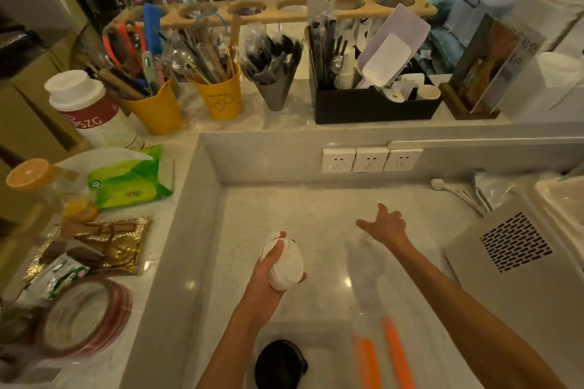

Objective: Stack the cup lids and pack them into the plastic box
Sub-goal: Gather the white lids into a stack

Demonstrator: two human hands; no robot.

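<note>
My left hand [268,265] grips a stack of white cup lids [286,262] and holds it above the pale counter. To its right, my right hand [384,226] is stretched out over the counter with fingers spread and nothing in it. At the bottom edge sits a clear plastic box [335,335] with orange clips [396,354]; it looks blurred. Inside the box lie black cup lids [279,363].
A grey machine with a vent grille [515,241] stands at the right. Wall sockets [369,159] sit on the raised ledge behind. Yellow utensil cups [221,99], a black organiser [373,104] and a tissue pack [132,180] crowd the upper shelf and left side.
</note>
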